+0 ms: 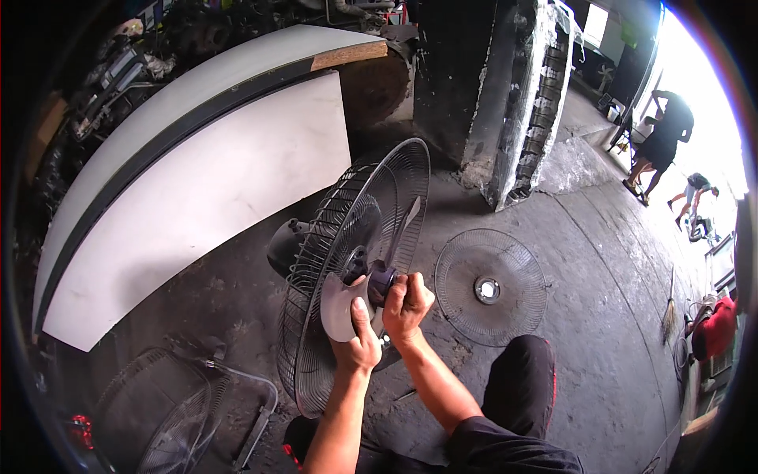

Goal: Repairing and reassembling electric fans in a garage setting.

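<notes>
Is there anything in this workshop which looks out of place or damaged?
Yes. A round wire cover lies flat on the floor, apart from the fan, whose blades stand uncovered at the front. The black pillar also looks damaged: its paint is chipped along the edge.

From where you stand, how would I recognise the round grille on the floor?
Find the big black fan mid-picture. Just to its right, a round dark wire grille lies flat on the floor. A bright silvery disc marks its centre, and unlike the fan, it carries no blades.
</notes>
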Available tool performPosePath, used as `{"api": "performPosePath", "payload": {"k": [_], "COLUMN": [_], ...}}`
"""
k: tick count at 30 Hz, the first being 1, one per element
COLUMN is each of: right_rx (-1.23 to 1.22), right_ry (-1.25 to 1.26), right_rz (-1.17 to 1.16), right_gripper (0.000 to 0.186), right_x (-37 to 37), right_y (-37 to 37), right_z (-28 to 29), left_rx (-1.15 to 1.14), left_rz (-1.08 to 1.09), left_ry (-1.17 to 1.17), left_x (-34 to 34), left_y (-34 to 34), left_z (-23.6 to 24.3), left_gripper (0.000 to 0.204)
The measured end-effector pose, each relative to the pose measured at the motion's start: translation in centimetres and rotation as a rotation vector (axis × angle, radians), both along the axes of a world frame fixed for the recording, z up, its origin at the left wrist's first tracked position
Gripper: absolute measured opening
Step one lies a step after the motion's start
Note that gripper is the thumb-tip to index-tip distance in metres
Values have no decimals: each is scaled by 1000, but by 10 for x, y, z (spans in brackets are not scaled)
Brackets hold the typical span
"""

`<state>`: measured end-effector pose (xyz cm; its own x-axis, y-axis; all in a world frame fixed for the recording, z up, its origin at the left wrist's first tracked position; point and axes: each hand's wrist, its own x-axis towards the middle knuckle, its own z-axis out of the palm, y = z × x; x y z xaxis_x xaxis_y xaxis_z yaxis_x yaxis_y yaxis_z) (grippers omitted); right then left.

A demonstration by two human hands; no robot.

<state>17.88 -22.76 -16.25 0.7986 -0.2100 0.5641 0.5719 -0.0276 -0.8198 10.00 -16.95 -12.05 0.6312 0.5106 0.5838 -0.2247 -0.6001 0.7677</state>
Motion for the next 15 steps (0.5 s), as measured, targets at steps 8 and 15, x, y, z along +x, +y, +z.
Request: {"api": "performPosePath", "payload": {"k": [8, 15], "right_rx": [-318, -312], "right_ry": [-710, 838], "right_rz": [217, 905], "right_gripper": [12, 28], "right_x": [50, 24], "right_y": [-11, -49], "right_z": [24, 55], "left_rx": [-250, -119], "left_rz": [179, 9], "left_ry": [42, 2], "left_x": [3, 4], "left_y": [-5, 8], "left_z": [9, -3], "left_gripper": [43, 35]}}
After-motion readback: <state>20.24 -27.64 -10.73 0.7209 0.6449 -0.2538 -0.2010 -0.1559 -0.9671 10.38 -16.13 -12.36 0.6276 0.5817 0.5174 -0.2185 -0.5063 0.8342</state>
